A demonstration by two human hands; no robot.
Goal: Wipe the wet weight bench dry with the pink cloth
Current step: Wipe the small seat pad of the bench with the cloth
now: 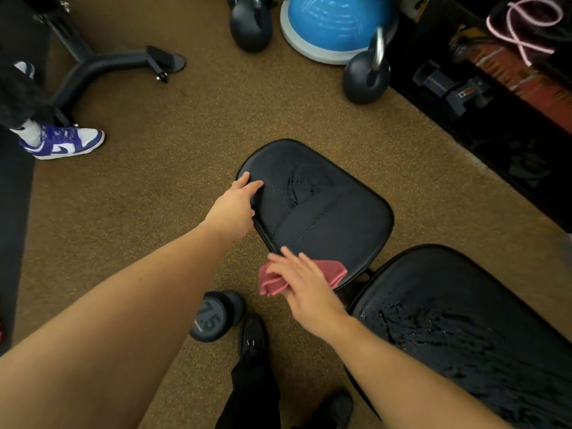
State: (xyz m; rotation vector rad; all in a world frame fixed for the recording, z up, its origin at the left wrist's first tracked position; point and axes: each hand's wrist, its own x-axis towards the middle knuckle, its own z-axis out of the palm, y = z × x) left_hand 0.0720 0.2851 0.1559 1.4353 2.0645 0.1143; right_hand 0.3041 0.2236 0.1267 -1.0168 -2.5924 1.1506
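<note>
The right hand (305,286) presses flat on the pink cloth (335,272), fingers spread, not clenched. The cloth lies on the near edge of the seat pad (334,221), at about 6 o'clock on the pad. The left hand (233,205) grips the pad's left rim at about 9 o'clock. Wet streaks (305,184) sit toward 12 o'clock from the cloth, up the pad's long line. So the next wipe likely goes away from the body. The right hand is nearer the cloth. The back pad (464,329), at 4 o'clock, looks wet too.
</note>
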